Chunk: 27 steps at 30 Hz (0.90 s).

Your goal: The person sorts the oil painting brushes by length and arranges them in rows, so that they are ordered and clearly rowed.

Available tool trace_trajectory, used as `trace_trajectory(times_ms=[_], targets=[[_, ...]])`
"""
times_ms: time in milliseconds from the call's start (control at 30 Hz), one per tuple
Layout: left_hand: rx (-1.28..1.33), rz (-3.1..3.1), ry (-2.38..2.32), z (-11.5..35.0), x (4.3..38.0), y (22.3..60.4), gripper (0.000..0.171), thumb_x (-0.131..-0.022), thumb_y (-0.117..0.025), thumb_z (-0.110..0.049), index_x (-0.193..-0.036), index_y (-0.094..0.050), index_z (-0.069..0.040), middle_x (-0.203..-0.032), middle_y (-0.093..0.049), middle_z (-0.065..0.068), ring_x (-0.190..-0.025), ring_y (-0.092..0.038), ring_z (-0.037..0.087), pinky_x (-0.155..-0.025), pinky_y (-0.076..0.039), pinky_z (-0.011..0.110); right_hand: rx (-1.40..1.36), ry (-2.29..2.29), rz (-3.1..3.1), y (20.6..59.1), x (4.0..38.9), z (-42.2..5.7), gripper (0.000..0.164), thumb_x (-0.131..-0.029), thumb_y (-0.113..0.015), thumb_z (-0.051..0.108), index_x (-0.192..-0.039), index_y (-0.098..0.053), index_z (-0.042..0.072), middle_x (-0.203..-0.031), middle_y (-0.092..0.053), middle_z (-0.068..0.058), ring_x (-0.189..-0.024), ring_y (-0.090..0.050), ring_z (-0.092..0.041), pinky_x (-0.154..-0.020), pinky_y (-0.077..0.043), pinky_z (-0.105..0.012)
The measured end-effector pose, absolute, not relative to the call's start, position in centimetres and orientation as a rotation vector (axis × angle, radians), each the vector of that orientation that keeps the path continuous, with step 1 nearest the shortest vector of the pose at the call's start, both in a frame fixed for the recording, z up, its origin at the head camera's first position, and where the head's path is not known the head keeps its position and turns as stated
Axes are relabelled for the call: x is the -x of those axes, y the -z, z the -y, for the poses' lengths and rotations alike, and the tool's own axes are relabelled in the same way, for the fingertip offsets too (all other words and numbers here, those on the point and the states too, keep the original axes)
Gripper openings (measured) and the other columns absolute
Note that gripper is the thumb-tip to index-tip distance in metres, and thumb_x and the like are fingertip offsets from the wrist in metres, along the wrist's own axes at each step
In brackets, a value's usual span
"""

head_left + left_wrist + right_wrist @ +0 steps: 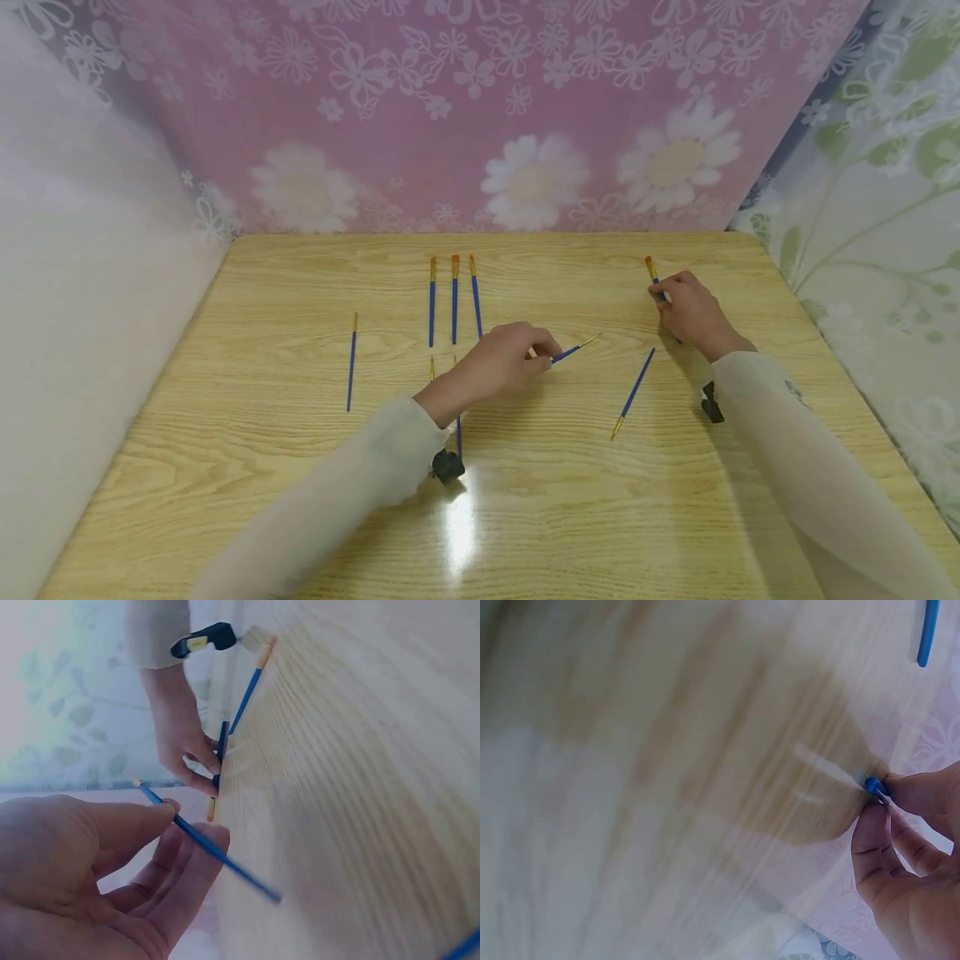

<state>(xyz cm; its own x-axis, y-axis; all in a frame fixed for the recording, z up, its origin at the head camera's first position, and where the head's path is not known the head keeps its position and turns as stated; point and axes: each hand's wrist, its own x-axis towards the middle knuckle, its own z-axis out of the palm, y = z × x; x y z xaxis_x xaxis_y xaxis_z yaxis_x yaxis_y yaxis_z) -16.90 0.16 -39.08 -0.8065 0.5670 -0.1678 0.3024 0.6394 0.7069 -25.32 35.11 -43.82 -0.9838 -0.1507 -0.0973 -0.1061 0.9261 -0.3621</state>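
Note:
My left hand [502, 358] pinches a thin paintbrush [567, 354] between thumb and fingers, above the middle of the table. In the left wrist view this brush's blue handle [225, 857] slants across the fingertips. Over at the right, my right hand [697, 317] pinches a blue-handled paintbrush [651, 268], its orange bristles facing the back edge. In the right wrist view only its blue handle end [874, 785] shows at the fingertips. Between the hands lies another paintbrush [633, 392], gold end toward the front.
Three orange-bristled paintbrushes [454, 308] lie side by side near the back. A thin paintbrush [352, 367] lies alone at left. Beneath the left wrist, thin brushes [459, 437] are partly hidden. A flowered cloth [420, 150] hangs behind the wooden table [262, 275].

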Motion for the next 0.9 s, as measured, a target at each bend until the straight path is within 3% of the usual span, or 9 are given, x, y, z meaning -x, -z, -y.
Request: trace_trajectory(times_ms=[167,333,500,700,900], targets=[[-0.608,-2.424,-1.105,1.8,16.1,39.6,0.030,-0.113,-0.059,-0.020,-0.142,-0.066,-0.018,-0.122,-0.075,0.001,-0.093,-0.074,0.014,-0.077,-0.057,0.032,0.205,0.529,-2.965,43.8,25.3,-35.2,0.041,-0.110,-0.050,-0.002,-0.149,-0.054,-0.012,-0.148,-0.040,-0.037,-0.131,-0.049,-0.058,-0.109,-0.044,-0.073],[-0.614,-2.469,-1.184,3.5,15.2,40.6,0.027,-0.112,-0.060,-0.017,-0.138,-0.064,-0.019,-0.118,-0.076,0.005,-0.082,-0.071,0.013,-0.064,-0.052,0.028,0.211,0.522,-2.970,43.9,25.4,-35.2,0.040,-0.109,-0.050,-0.003,-0.149,-0.055,-0.011,-0.148,-0.041,-0.037,-0.131,-0.049,-0.057,-0.109,-0.043,-0.073],[-0.610,-2.531,-1.239,5.2,14.4,41.3,0.022,-0.111,-0.063,-0.018,-0.130,-0.072,-0.018,-0.114,-0.075,0.001,-0.091,-0.070,0.015,-0.071,-0.056,0.032,0.208,0.516,-2.971,43.9,25.5,-35.2,0.040,-0.109,-0.051,-0.003,-0.148,-0.055,-0.011,-0.148,-0.041,-0.037,-0.131,-0.050,-0.057,-0.109,-0.043,-0.074],[-0.646,-2.642,-1.221,6.5,13.4,42.4,0.020,-0.107,-0.072,-0.023,-0.125,-0.076,-0.017,-0.105,-0.075,-0.008,-0.107,-0.061,0.018,-0.093,-0.052,0.040,0.205,0.526,-2.959,43.7,25.4,-35.0,0.041,-0.109,-0.050,-0.003,-0.149,-0.055,-0.012,-0.148,-0.040,-0.037,-0.133,-0.049,-0.058,-0.111,-0.041,-0.075],[-0.686,-2.748,-1.037,7.1,12.6,43.2,0.020,-0.105,-0.075,-0.028,-0.121,-0.078,-0.016,-0.101,-0.076,-0.011,-0.097,-0.055,0.015,-0.085,-0.049,0.034,0.203,0.526,-2.955,43.6,25.3,-35.0,0.041,-0.110,-0.050,-0.002,-0.149,-0.054,-0.012,-0.148,-0.040,-0.038,-0.132,-0.049,-0.058,-0.110,-0.041,-0.075]])
